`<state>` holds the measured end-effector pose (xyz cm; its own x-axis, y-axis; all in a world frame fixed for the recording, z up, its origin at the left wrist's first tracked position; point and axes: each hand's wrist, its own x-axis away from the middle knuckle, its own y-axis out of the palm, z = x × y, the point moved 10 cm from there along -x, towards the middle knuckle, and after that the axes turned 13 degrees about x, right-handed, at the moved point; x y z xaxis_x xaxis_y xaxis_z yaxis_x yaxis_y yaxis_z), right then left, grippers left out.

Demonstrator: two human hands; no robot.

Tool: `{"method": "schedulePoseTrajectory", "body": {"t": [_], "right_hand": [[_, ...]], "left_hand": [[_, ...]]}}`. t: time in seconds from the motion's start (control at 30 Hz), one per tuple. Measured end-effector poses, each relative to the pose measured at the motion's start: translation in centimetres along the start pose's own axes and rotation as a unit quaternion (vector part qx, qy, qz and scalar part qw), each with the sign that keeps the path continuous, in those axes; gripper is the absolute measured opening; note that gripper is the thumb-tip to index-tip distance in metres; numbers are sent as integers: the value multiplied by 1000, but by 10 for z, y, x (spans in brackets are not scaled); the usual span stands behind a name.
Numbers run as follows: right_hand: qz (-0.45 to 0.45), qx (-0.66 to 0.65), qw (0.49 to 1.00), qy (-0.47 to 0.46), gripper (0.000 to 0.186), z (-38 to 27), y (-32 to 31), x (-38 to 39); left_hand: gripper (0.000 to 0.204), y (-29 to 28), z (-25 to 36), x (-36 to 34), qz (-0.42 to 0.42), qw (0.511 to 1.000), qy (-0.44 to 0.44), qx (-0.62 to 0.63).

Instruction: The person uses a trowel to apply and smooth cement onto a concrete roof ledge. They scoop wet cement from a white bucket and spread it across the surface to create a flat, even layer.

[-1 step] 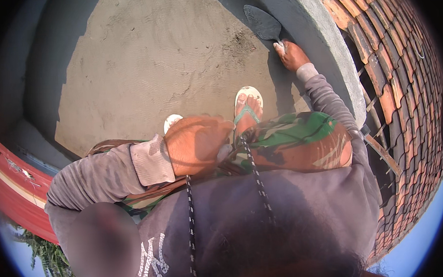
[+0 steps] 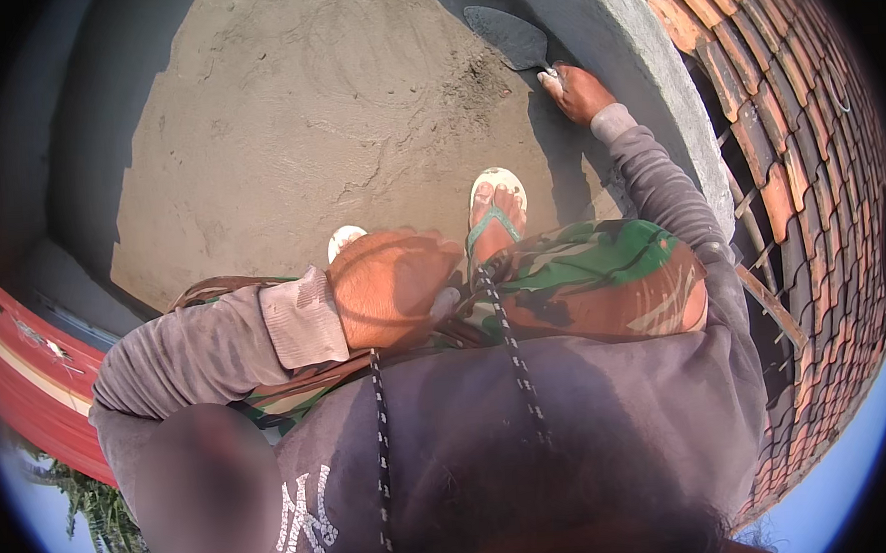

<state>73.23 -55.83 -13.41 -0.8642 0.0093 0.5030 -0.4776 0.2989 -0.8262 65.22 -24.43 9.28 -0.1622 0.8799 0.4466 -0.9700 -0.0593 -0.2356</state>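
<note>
Out at the upper right, my right hand (image 2: 580,95) is closed round the handle of a trowel (image 2: 511,39). Its grey, leaf-shaped blade points to the upper left, low over the wet mortar beside the wall. My left hand (image 2: 393,284) lies across my lap with its back to me. The fingers look curled inward and are mostly hidden; a small grey patch shows by the thumb, and what it may hold I cannot make out. Sandy-grey mortar (image 2: 284,115) covers the floor in front of me, smooth with faint sweep marks and a rough, crumbly spot near the trowel.
A low cement wall (image 2: 654,95) curves along the right, with a clay-tiled roof (image 2: 784,88) beyond it. Grey walling (image 2: 104,114) stands on the left, near a red panel (image 2: 37,368). My sandalled foot (image 2: 497,214) rests on the mortar's near side.
My right hand and the trowel have shifted slightly left and away from me; the blade has turned a little further left. My left hand stays nearly still.
</note>
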Motion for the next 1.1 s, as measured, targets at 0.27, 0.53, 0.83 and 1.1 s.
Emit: {"method": "schedulePoseTrajectory", "body": {"t": [0.27,0.53,0.83,1.1], "right_hand": [[-47,77,996,-6,46,-6,18,53],[-62,5,996,61,50,-78,94,120],[-70,-80,970,218,53,5,114,145],[-124,-306,898,292,53,-5,120,141]], "left_hand": [[39,-12,-1,3,39,999,17,13],[41,-8,-1,-6,33,998,53,-6],[42,-15,4,-2,37,998,50,1],[37,-6,1,7,14,1000,13,-8]]}}
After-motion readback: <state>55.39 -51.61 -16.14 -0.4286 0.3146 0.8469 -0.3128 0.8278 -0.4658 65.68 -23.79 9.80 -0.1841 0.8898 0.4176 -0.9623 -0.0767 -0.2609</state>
